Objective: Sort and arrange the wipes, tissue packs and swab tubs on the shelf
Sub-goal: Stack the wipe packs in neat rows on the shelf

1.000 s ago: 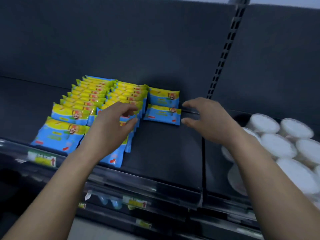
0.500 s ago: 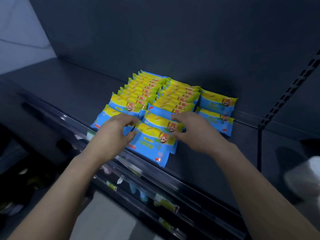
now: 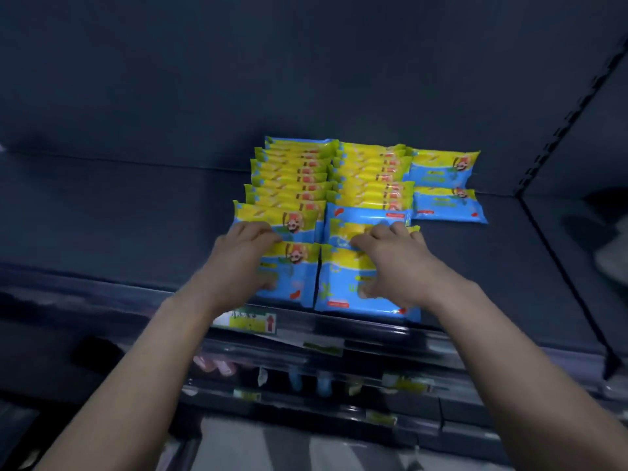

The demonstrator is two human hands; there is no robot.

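Blue-and-yellow wipes packs stand in two overlapping rows (image 3: pixel 333 178) on the dark shelf (image 3: pixel 136 215). My left hand (image 3: pixel 241 260) grips the front-left pack (image 3: pixel 292 273), fingers curled over its top edge. In the same way my right hand (image 3: pixel 394 263) grips the front-right pack (image 3: pixel 339 283), thumb on its face. These two packs lie side by side at the shelf's front edge. Two single packs (image 3: pixel 445 185) lie one behind the other, right of the rows.
A price label (image 3: pixel 248 321) hangs on the shelf's front rail. A slotted upright (image 3: pixel 560 130) bounds the bay on the right, with a blurred white shape (image 3: pixel 615 260) beyond it. Lower shelves with small items show below.
Both hands came from the right and settled on the two front packs. Those packs were skewed before and now sit square. The view swung left, so the white tubs left the frame.
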